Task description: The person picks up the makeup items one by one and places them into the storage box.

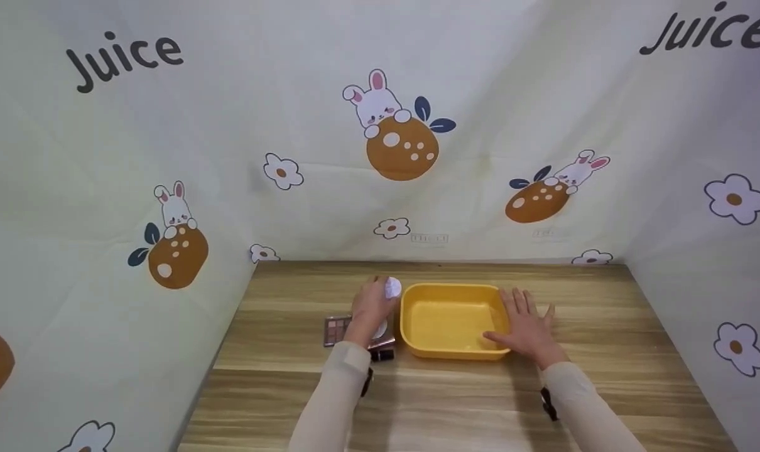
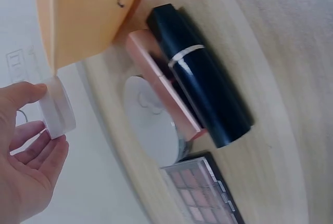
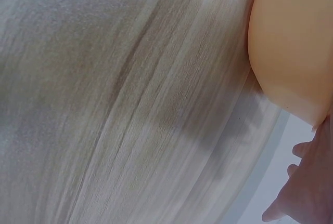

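My left hand (image 1: 370,306) is beside the left rim of a yellow plastic basin (image 1: 458,353). Between its thumb and fingertips it pinches a small white round jar (image 2: 58,108), close to the basin's edge. My right hand (image 1: 526,324) rests on the basin's right rim with fingers spread, the thumb reaching over the inside. Under and beside the left hand lie an eyeshadow palette (image 2: 200,190), a white round compact (image 2: 151,120), a pink case (image 2: 161,83) and a dark lipstick tube (image 2: 208,89) with a silver band. The left hand partly hides them in the head view.
The wood-grain tabletop (image 1: 443,408) carries everything. A pale printed cloth (image 1: 317,213) with rabbits and flowers stands behind the table and along both sides.
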`<act>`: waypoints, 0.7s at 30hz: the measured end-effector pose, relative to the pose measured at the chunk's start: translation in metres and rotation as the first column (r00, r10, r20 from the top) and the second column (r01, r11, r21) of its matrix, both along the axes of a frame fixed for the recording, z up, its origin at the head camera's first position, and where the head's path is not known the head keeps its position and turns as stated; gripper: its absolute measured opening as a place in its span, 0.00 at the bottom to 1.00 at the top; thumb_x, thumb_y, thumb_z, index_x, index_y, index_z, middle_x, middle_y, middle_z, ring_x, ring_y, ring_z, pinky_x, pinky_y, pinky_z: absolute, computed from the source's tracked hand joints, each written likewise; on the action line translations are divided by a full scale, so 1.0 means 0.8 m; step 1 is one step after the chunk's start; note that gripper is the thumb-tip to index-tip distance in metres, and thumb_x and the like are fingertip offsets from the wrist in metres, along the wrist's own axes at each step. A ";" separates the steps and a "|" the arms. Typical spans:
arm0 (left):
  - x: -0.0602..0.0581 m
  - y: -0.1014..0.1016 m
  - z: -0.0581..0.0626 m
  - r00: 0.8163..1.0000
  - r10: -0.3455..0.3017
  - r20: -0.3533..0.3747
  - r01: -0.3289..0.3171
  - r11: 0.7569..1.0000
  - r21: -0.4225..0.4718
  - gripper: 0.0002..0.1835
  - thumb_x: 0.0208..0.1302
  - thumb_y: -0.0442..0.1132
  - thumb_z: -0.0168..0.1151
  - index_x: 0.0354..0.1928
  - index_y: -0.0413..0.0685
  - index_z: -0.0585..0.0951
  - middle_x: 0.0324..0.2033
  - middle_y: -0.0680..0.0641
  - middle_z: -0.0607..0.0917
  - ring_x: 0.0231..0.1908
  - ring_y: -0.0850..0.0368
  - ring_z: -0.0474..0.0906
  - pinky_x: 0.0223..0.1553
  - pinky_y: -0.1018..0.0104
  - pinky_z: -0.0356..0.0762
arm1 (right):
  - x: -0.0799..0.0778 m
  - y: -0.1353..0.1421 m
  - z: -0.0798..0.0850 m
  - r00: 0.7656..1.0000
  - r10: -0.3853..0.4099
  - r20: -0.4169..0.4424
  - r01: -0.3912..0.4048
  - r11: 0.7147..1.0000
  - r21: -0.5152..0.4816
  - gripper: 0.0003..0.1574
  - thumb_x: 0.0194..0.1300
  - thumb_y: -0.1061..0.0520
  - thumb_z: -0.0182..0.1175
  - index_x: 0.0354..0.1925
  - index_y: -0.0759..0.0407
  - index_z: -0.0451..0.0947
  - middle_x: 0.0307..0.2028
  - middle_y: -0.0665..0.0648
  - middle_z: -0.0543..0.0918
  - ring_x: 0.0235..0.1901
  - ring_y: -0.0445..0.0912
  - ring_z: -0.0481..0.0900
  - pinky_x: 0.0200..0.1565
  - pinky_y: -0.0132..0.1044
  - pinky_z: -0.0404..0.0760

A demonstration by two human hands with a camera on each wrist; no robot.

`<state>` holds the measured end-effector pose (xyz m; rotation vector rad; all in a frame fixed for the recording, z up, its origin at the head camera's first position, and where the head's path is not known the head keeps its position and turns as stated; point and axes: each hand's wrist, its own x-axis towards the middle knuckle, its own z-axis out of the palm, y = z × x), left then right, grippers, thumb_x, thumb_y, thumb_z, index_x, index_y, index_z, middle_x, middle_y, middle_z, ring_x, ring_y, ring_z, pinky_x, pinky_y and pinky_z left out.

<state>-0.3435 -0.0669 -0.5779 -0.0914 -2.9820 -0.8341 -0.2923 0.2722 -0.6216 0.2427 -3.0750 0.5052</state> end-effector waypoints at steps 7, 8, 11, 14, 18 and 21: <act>0.001 0.002 0.013 0.999 0.008 -0.041 -0.007 1.000 0.013 0.30 0.60 0.44 0.70 0.63 0.44 0.77 0.59 0.38 0.78 0.56 0.39 0.79 0.56 0.46 0.79 | -0.001 -0.001 0.002 1.000 -0.001 0.028 0.002 1.000 -0.011 0.67 0.56 0.26 0.63 0.78 0.57 0.47 0.76 0.72 0.50 0.75 0.71 0.44 0.62 0.84 0.34; 0.001 0.003 0.014 0.999 0.008 -0.042 -0.007 1.000 0.011 0.30 0.60 0.44 0.70 0.64 0.44 0.77 0.60 0.38 0.78 0.56 0.39 0.79 0.57 0.46 0.79 | -0.001 -0.001 0.002 1.000 0.000 0.028 0.001 1.000 -0.010 0.67 0.56 0.26 0.63 0.78 0.56 0.47 0.76 0.72 0.50 0.75 0.71 0.44 0.62 0.84 0.34; 0.001 0.007 0.019 0.999 0.001 -0.039 -0.001 1.000 0.003 0.30 0.61 0.44 0.69 0.64 0.45 0.76 0.61 0.39 0.77 0.58 0.40 0.78 0.58 0.46 0.79 | -0.001 -0.001 0.002 1.000 0.002 0.024 -0.002 1.000 -0.010 0.66 0.56 0.26 0.63 0.78 0.55 0.47 0.77 0.71 0.51 0.76 0.70 0.45 0.62 0.84 0.35; 0.000 0.011 0.022 0.999 -0.007 -0.035 0.007 1.000 0.003 0.30 0.61 0.44 0.69 0.65 0.46 0.76 0.62 0.40 0.77 0.60 0.41 0.77 0.60 0.47 0.78 | -0.001 0.000 0.001 1.000 0.007 0.007 -0.007 1.000 -0.002 0.66 0.56 0.26 0.63 0.78 0.55 0.48 0.76 0.71 0.52 0.75 0.70 0.47 0.61 0.84 0.37; 0.001 0.016 0.025 0.999 -0.021 -0.045 0.021 1.000 -0.002 0.30 0.60 0.43 0.70 0.65 0.46 0.76 0.61 0.41 0.77 0.59 0.42 0.78 0.60 0.49 0.78 | 0.000 0.001 0.000 1.000 0.005 0.008 -0.005 1.000 0.001 0.67 0.56 0.26 0.63 0.78 0.56 0.48 0.76 0.71 0.52 0.75 0.71 0.47 0.61 0.85 0.37; 0.001 0.022 0.027 0.998 -0.030 -0.051 0.029 1.000 -0.011 0.29 0.60 0.42 0.70 0.64 0.46 0.77 0.60 0.42 0.78 0.57 0.42 0.79 0.59 0.49 0.79 | -0.001 0.001 0.001 1.000 0.005 0.015 -0.005 1.000 -0.004 0.67 0.56 0.26 0.63 0.78 0.57 0.48 0.76 0.71 0.52 0.75 0.71 0.46 0.61 0.85 0.36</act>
